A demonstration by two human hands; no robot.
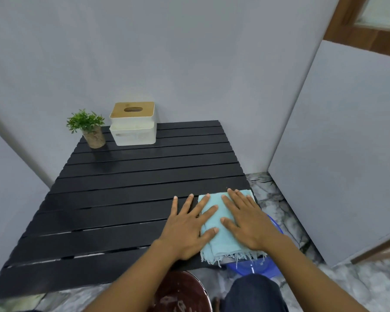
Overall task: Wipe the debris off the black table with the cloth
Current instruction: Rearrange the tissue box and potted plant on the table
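1. Where the black slatted table [122,194] meets its near right corner, a folded light-blue cloth [221,237] lies flat, its fringed end overhanging the near edge.
2. Left hand [189,230]: palm down, fingers spread; thumb and one or two fingers rest on the cloth's left side, the others on bare slats.
3. Right hand [245,219]: flat on the cloth, fingers spread, pressing down.
4. Far left corner: small potted plant [89,128] just beside a white tissue box [133,124] with a wooden lid.
5. Below the near right corner: blue basin [254,266]; a dark brown bowl [180,293] sits beneath the near edge.
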